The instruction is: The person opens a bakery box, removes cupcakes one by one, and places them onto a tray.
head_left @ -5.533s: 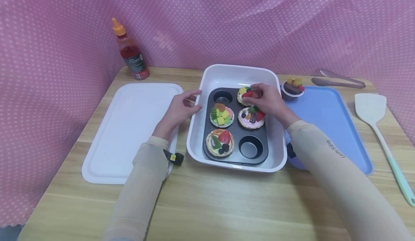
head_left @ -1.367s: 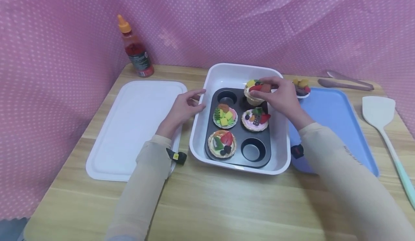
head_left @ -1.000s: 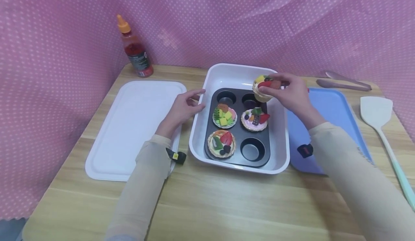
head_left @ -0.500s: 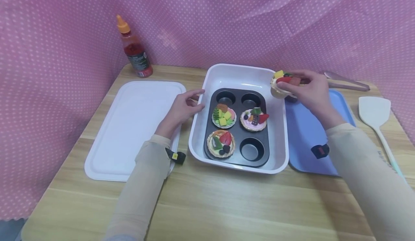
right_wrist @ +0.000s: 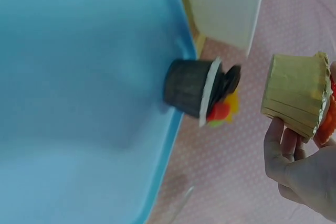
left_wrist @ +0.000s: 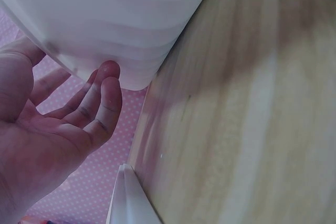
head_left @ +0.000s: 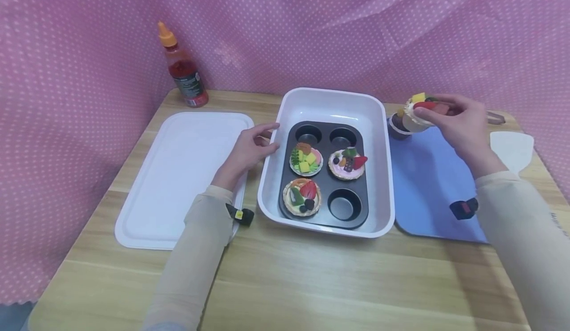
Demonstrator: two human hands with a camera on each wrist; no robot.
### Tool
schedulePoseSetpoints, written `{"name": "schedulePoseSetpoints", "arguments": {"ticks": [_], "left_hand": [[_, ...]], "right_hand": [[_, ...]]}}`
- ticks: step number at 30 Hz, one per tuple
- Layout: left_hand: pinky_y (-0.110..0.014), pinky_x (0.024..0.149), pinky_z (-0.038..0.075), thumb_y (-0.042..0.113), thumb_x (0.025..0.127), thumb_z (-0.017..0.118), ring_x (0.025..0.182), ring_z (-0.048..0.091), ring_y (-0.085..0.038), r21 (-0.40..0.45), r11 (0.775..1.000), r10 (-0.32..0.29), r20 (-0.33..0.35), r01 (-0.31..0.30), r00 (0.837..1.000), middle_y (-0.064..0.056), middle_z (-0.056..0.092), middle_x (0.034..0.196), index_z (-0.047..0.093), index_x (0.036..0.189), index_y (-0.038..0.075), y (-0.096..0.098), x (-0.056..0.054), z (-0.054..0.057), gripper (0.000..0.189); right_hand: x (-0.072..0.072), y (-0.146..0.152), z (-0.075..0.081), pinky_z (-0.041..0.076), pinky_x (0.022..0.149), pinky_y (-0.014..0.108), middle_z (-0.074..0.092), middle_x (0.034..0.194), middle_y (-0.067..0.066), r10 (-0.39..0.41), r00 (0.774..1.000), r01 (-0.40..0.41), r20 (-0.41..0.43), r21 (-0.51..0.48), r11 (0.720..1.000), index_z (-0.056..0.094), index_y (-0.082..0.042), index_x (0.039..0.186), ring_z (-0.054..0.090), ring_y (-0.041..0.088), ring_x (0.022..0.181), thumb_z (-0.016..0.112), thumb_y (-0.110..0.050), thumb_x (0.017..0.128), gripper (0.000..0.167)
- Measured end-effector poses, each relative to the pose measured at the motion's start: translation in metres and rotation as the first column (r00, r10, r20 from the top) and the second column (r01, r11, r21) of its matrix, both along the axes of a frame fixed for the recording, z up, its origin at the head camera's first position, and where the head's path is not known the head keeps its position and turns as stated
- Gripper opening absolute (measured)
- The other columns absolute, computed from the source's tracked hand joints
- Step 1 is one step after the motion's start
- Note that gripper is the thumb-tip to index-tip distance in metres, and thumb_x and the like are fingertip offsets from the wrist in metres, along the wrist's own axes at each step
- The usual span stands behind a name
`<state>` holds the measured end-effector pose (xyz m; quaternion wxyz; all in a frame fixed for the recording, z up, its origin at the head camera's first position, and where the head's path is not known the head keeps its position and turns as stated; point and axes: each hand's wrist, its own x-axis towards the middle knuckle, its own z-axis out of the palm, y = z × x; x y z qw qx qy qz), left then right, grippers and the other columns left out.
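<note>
My right hand (head_left: pixel 465 125) holds a fruit-topped toy cupcake (head_left: pixel 413 116) in the air over the far part of the blue tray (head_left: pixel 427 197). In the right wrist view its golden paper cup (right_wrist: pixel 294 94) shows between thumb and fingers. Close to it, a dark chocolate cupcake (right_wrist: pixel 189 88) stands at the tray's far left corner, partly covered in the head view. With relaxed fingers, my left hand (head_left: pixel 249 148) touches the left side of a white basin (head_left: pixel 378 172). Inside the basin lies a black muffin tin (head_left: pixel 325 192) with 3 fruit tarts (head_left: pixel 303 197) and 3 bare cups.
A white tray or lid (head_left: pixel 178 182) lies on the left of the wooden table (head_left: pixel 285 281). A red sauce bottle (head_left: pixel 187 78) stands at the back left. A white spatula (head_left: pixel 512 150) and tongs (head_left: pixel 495 118) lie at the right, partly hidden by my right arm.
My right hand has lifted the fruit cupcake out of the tin's far right cup and carried it right, past the basin's rim to above the blue tray. The left hand stays at the basin.
</note>
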<state>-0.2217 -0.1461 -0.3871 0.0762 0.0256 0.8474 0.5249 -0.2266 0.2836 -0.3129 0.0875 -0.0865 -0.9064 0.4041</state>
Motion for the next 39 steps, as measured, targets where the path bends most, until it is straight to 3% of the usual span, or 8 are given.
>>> {"name": "schedulePoseSetpoints", "arguments": {"ticks": [5, 13, 18, 23, 29, 33, 35, 39], "left_hand": [[-0.034, 0.089, 0.054, 0.015, 0.093, 0.072, 0.108, 0.062, -0.024, 0.002, 1.0, 0.001, -0.005, -0.001, 1.0, -0.009, 0.062, 0.129, 0.057, 0.144, 0.026, -0.001, 0.0, -0.001, 0.055], [-0.035, 0.091, 0.053, 0.015, 0.092, 0.072, 0.108, 0.062, -0.025, -0.002, 1.0, 0.0, -0.01, 0.0, 1.0, -0.009, 0.062, 0.129, 0.057, 0.144, 0.026, -0.002, 0.001, 0.001, 0.055], [-0.034, 0.089, 0.054, 0.015, 0.092, 0.072, 0.108, 0.062, -0.024, -0.004, 1.0, -0.004, -0.009, 0.004, 1.0, -0.009, 0.063, 0.129, 0.057, 0.144, 0.026, -0.001, 0.0, 0.001, 0.055], [-0.032, 0.087, 0.054, 0.014, 0.092, 0.072, 0.106, 0.063, -0.025, 0.003, 1.0, -0.008, -0.016, 0.008, 1.0, -0.011, 0.063, 0.128, 0.057, 0.144, 0.024, 0.0, 0.001, 0.0, 0.055], [-0.033, 0.087, 0.054, 0.012, 0.092, 0.072, 0.105, 0.063, -0.026, 0.015, 1.0, -0.022, -0.028, 0.023, 0.999, -0.012, 0.063, 0.127, 0.057, 0.144, 0.021, 0.002, 0.001, -0.001, 0.054], [-0.033, 0.086, 0.054, 0.012, 0.092, 0.072, 0.104, 0.063, -0.026, 0.013, 1.0, -0.017, -0.032, 0.017, 0.999, -0.012, 0.063, 0.126, 0.057, 0.143, 0.022, 0.002, 0.001, -0.001, 0.054], [-0.033, 0.086, 0.054, 0.012, 0.092, 0.072, 0.104, 0.063, -0.025, 0.01, 1.0, -0.015, -0.032, 0.016, 0.999, -0.011, 0.063, 0.126, 0.057, 0.143, 0.022, 0.001, 0.002, -0.001, 0.054], [-0.032, 0.084, 0.054, 0.013, 0.093, 0.071, 0.104, 0.063, -0.025, 0.008, 1.0, -0.014, -0.032, 0.014, 0.999, -0.011, 0.063, 0.127, 0.057, 0.143, 0.022, 0.0, 0.002, 0.0, 0.054]], "right_hand": [[0.001, 0.018, -0.005, 0.041, 0.066, 0.009, 0.051, 0.099, -0.02, -0.043, 0.998, 0.044, 0.05, -0.012, 0.999, 0.057, -0.019, 0.145, 0.045, 0.005, 0.091, 0.076, -0.058, 0.081, 0.077], [-0.002, 0.044, -0.018, 0.042, 0.063, 0.008, 0.053, 0.091, -0.022, -0.107, 0.988, 0.113, 0.108, -0.056, 0.992, 0.054, -0.019, 0.147, 0.047, 0.003, 0.089, 0.077, -0.059, 0.078, 0.083], [-0.006, 0.057, -0.027, 0.044, 0.063, 0.005, 0.055, 0.082, -0.028, -0.135, 0.984, 0.151, 0.115, -0.136, 0.979, 0.054, -0.016, 0.147, 0.051, -0.002, 0.086, 0.079, -0.053, 0.079, 0.081], [-0.01, 0.064, -0.038, 0.044, 0.061, 0.006, 0.055, 0.083, -0.028, -0.156, 0.981, 0.172, 0.114, -0.151, 0.973, 0.056, -0.016, 0.145, 0.049, -0.003, 0.084, 0.079, -0.052, 0.08, 0.078], [-0.015, 0.07, -0.051, 0.044, 0.06, 0.007, 0.056, 0.071, -0.031, -0.163, 0.98, 0.182, 0.116, -0.176, 0.967, 0.068, -0.028, 0.126, 0.051, -0.005, 0.078, 0.081, -0.047, 0.081, 0.051], [-0.019, 0.071, -0.056, 0.042, 0.061, 0.007, 0.055, 0.069, -0.032, -0.177, 0.975, 0.199, 0.138, -0.167, 0.966, 0.066, -0.036, 0.11, 0.05, -0.004, 0.081, 0.08, -0.052, 0.08, 0.036], [-0.022, 0.071, -0.058, 0.041, 0.063, 0.008, 0.054, 0.071, -0.031, -0.188, 0.969, 0.213, 0.161, -0.153, 0.965, 0.065, -0.036, 0.11, 0.048, -0.003, 0.083, 0.078, -0.056, 0.079, 0.039], [-0.027, 0.07, -0.06, 0.04, 0.066, 0.01, 0.053, 0.073, -0.03, -0.202, 0.959, 0.231, 0.199, -0.138, 0.963, 0.064, -0.031, 0.127, 0.047, -0.002, 0.086, 0.076, -0.062, 0.077, 0.059]]}}
